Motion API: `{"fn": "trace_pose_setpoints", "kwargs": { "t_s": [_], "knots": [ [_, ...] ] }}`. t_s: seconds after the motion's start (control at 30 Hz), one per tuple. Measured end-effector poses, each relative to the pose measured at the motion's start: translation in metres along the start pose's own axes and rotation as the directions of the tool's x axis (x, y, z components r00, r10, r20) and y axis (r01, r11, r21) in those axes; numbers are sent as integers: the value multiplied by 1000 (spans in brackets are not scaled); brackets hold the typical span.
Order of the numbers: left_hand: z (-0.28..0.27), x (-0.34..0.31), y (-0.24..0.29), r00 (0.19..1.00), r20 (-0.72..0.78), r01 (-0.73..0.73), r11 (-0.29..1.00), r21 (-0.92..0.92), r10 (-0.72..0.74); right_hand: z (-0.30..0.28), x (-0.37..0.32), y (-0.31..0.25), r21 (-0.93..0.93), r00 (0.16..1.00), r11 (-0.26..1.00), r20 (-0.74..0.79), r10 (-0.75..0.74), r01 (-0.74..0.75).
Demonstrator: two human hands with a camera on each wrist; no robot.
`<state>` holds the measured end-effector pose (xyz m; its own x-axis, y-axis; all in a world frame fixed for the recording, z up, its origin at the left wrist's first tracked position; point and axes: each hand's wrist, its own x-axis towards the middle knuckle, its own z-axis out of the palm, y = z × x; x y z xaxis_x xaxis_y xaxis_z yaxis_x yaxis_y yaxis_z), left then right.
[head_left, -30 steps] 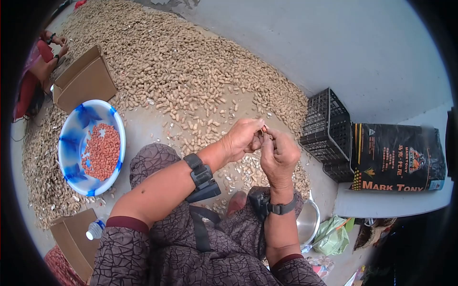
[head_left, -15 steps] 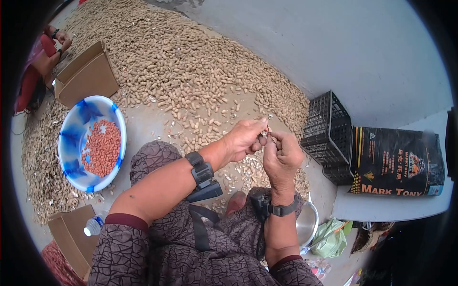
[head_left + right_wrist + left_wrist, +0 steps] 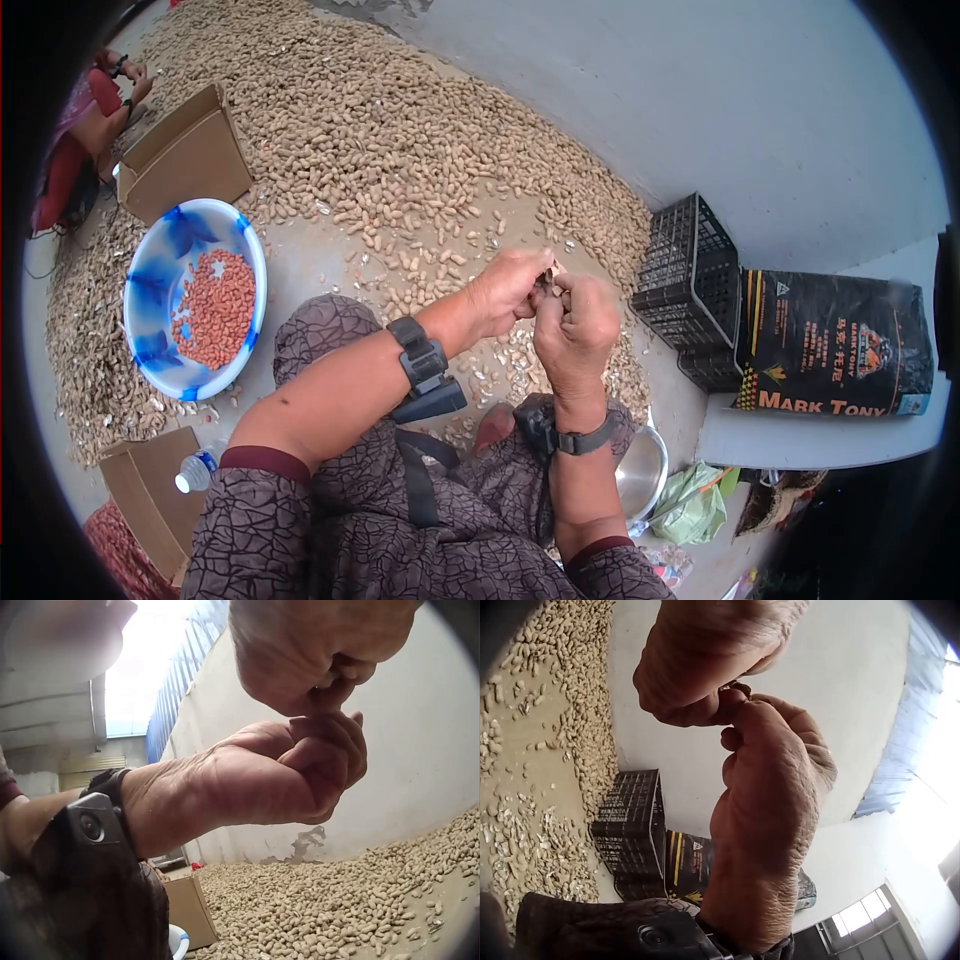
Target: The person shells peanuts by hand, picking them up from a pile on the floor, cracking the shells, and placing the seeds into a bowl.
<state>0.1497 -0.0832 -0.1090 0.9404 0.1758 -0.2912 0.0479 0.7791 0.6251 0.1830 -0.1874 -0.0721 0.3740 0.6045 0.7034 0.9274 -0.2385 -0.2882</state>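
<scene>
Over my lap, my left hand (image 3: 503, 292) and right hand (image 3: 578, 335) meet fingertip to fingertip. Between them is a peanut (image 3: 557, 268), its pale shell showing in the head view and mostly covered by the fingers. The left thumb and forefinger pinch it from one side, and the right hand's curled fingers grip it from the other. In the left wrist view the right hand (image 3: 769, 776) rises to meet the left hand (image 3: 712, 664). From the right wrist, the left hand (image 3: 262, 776) lies just under the right hand (image 3: 319, 652).
A big heap of unshelled peanuts (image 3: 400, 140) spreads along the wall. Left of my knee stands a blue-and-white basin (image 3: 150, 345) with red kernels (image 3: 215, 310). Broken shells (image 3: 525, 365) lie below my hands. At right are a black crate (image 3: 680, 265) and a black sack (image 3: 840, 340).
The hands have stayed together in front of me. A reddish kernel showed between the fingertips earlier; now pale shell shows there. The right hand has turned and shifted slightly left.
</scene>
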Motion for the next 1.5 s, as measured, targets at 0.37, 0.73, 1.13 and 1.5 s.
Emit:
{"fn": "trace_pose_setpoints", "kwargs": {
  "t_s": [0.37, 0.73, 1.13, 1.5],
  "knots": [
    [2, -4, 5, 993, 111, -39, 998, -41, 44, -26, 4, 54, -278, 893, 855, -243, 378, -437],
    [5, -5, 1, 992, 123, 7, 998, -56, 0, -21, 8, 22, 279, 781, 736, 335, 527, -617],
    [5, -4, -1, 955, 295, 13, 997, 72, -33, -32, 13, 22, 285, 585, 523, 542, 603, -803],
    [1, 0, -3, 987, 142, 65, 997, 51, -72, -31, 11, 41, 161, 712, 694, 119, 692, -702]
  ]
}}
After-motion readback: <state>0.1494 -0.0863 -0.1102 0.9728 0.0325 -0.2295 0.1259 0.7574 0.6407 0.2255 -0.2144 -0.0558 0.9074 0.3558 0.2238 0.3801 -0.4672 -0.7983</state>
